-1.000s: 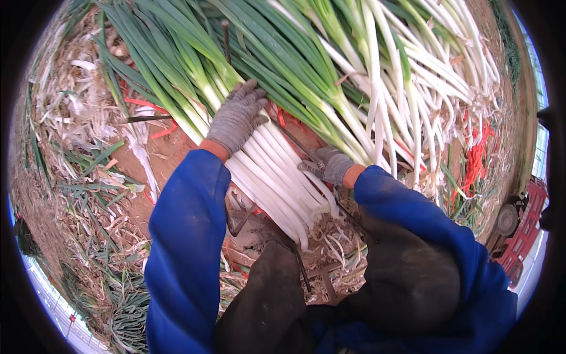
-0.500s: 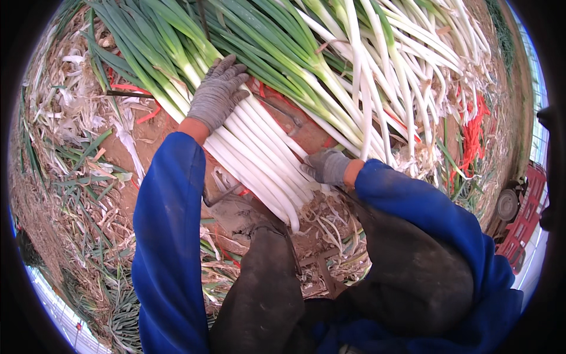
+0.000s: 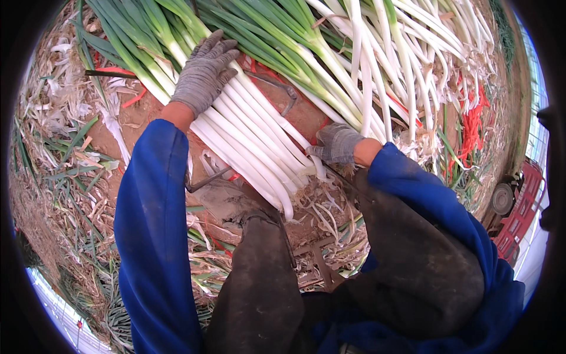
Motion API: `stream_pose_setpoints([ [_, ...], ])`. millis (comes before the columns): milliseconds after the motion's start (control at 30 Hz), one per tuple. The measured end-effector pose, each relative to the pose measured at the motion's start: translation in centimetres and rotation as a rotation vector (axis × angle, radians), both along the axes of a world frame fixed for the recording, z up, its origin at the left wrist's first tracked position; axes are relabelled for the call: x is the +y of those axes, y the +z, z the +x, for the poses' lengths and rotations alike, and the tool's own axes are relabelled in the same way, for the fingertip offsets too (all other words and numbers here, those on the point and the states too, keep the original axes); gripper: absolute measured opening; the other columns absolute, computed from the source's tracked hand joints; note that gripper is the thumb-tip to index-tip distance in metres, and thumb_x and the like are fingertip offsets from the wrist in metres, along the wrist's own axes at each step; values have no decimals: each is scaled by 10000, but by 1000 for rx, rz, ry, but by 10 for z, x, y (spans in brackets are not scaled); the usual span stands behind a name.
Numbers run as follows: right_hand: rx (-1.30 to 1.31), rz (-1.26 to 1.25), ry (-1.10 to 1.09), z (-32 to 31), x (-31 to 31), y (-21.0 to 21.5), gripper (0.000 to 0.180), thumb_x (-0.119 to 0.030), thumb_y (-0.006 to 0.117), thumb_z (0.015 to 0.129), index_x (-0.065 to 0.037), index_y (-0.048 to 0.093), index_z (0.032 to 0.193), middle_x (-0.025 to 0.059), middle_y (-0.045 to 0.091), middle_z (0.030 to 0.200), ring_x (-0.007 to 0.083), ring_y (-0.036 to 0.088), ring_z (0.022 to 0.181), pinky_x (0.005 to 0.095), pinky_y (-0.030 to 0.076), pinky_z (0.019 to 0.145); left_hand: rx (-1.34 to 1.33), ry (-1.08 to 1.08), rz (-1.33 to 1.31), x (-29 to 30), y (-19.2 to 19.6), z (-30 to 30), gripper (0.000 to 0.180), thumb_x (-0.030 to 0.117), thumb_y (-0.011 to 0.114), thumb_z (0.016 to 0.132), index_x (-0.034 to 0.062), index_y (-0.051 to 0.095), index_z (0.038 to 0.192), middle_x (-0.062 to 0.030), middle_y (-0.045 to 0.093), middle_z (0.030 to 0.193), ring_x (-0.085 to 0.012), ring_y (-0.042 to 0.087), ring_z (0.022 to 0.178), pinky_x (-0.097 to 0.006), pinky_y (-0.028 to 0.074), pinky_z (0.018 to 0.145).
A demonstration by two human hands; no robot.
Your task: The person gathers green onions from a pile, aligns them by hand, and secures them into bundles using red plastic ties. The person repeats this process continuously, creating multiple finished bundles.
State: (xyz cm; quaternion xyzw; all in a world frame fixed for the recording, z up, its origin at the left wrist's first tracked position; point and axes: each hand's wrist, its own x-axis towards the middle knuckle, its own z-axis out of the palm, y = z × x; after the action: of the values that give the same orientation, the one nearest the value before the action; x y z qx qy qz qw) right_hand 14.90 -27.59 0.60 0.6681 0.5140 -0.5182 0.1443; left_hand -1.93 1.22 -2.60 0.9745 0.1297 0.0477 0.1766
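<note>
Long white-stemmed green onions [image 3: 244, 138] lie side by side in a flat row, their green leaves toward the far left and roots toward me. My left hand [image 3: 203, 76], in a grey knit glove, rests across the row where white turns to green, fingers stretched out and thumb apart. On the right of the row, near the root end, is my right hand [image 3: 337, 144], gloved alike. Its fingers are loosely bent and apart, with one tip against the outermost stalk. Part of its grip side is hidden.
A larger heap of green onions [image 3: 401, 65] spreads across the far right. Red strapping [image 3: 473, 130] hangs beside it. Thin metal bars [image 3: 206, 179] lie beneath the row. Dry peelings [image 3: 88, 194] litter the ground at left. A red crate-like frame [image 3: 522, 206] stands at the right edge.
The view has shifted slightly, so the row appears higher and further left. My right hand has moved rightward and away from me along the row's edge. My left hand stays on the row.
</note>
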Motion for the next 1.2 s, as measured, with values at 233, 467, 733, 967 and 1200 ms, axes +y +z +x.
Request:
stream_pose_setpoints([
  [233, -30, 162, 65, -14, -30, -14, 385, -403, 548, 881, -26, 622, 877, 208, 638, 832, 401, 617, 865, 483, 466, 806, 18, 1, 18, -4, 3, 3, 386, 201, 647, 851, 103, 615, 1224, -44, 502, 1384, -288, 328, 1386, -425, 252, 1166],
  [467, -52, 93, -13, -22, -24, -9, 359, -369, 542, 887, -25, 639, 919, 207, 655, 899, 392, 628, 883, 468, 472, 828, -97, -22, 41, -4, -4, -5, 411, 97, 678, 787, 84, 598, 1189, -75, 506, 1371, -332, 326, 1378, -424, 321, 1122],
  [733, 161, 150, 111, 0, -16, -24, 381, -383, 569, 884, -5, 621, 877, 238, 624, 879, 416, 595, 899, 483, 451, 820, -42, -37, 52, -3, -1, -2, 437, 103, 685, 781, 99, 601, 1210, -67, 509, 1366, -327, 330, 1377, -425, 327, 1118],
  [967, 82, 64, 162, -1, -6, -17, 376, -398, 577, 872, -30, 649, 903, 213, 649, 895, 401, 616, 901, 478, 460, 829, 17, -30, 63, -6, 4, 2, 441, 133, 684, 792, 111, 603, 1225, -39, 500, 1380, -318, 315, 1389, -422, 320, 1124],
  [1200, -68, -116, 318, -33, 13, 16, 450, -409, 658, 810, 2, 645, 991, 199, 684, 905, 353, 667, 912, 455, 507, 784, 6, -16, 85, -5, 3, -8, 381, 195, 657, 842, 109, 614, 1210, -29, 495, 1387, -283, 316, 1392, -432, 311, 1123],
])
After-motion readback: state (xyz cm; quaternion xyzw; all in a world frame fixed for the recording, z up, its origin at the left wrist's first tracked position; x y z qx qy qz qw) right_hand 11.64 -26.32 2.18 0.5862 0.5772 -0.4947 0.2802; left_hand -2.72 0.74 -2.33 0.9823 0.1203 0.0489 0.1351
